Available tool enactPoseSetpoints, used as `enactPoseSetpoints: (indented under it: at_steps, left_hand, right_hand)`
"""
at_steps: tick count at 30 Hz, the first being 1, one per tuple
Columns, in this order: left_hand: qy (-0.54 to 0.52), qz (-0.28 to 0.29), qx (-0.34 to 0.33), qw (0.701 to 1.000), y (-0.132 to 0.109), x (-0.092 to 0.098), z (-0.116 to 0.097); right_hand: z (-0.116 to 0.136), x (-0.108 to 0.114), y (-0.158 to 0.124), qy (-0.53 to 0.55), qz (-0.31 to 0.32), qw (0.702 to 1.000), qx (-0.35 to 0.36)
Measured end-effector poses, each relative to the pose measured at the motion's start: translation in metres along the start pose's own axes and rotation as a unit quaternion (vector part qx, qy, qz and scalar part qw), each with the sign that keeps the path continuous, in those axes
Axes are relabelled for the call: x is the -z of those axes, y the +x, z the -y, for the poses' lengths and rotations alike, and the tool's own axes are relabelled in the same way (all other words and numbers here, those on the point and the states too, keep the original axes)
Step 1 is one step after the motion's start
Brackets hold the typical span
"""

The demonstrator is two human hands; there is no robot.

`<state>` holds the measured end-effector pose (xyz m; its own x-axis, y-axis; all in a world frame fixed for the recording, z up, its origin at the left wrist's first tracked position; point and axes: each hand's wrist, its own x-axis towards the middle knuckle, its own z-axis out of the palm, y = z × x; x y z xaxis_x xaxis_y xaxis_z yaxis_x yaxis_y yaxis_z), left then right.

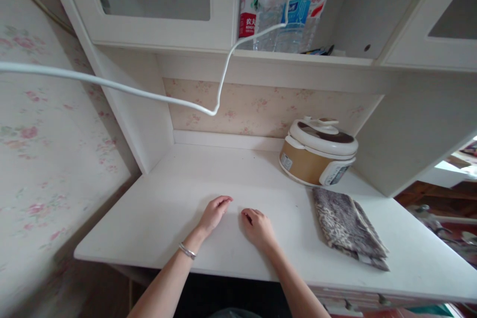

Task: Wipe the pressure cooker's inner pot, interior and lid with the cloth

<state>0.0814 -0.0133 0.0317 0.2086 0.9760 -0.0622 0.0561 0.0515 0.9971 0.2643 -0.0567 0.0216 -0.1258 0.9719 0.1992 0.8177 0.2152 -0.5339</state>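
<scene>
My left hand [213, 214] and my right hand [258, 228] both rest on the white counter [160, 208], side by side near its front edge. The fingers of each hand are curled under, knuckles up, and nothing shows in either. A silver bracelet [187, 251] sits on my left wrist. A folded grey patterned cloth [346, 226] lies flat to the right of my right hand, about a hand's width away. Behind the cloth stands a beige and white rice cooker [316, 151] with its lid closed.
A white cable [112, 84] hangs across the view from the left up to the shelf above. Several plastic water bottles [286, 0] stand on that upper shelf. White cabinet doors [156, 5] are overhead. Floral wallpaper covers the left wall [44, 159].
</scene>
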Motion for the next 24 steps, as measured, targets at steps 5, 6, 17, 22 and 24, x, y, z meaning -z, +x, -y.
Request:
enactPoseSetpoints:
  at_steps: [5,6,17,22,24]
  left_hand:
    - [0.006,-0.006,0.001,1.000,0.0011,-0.0003,0.0021]
    - [0.009,-0.008,0.001,1.000,0.0013,-0.0004,0.0024]
    - [0.003,-0.009,-0.002,1.000,0.0002,-0.0007,0.0016]
    - [-0.004,-0.005,0.002,1.000,0.0006,-0.0001,0.0012]
    - [-0.010,-0.003,0.000,1.000,0.0006,0.0002,0.0014]
  right_hand:
    - [0.0004,0.0002,0.0003,-0.001,0.004,1.000,-0.005]
    - [0.0005,0.0001,0.0005,-0.001,0.006,1.000,-0.006]
    - [-0.0031,-0.0019,0.0008,0.005,-0.005,1.000,0.009]
    - [-0.0022,-0.0010,0.0003,0.006,0.001,1.000,0.003]
    - [-0.0019,-0.0005,0.0001,0.006,0.002,1.000,0.005]
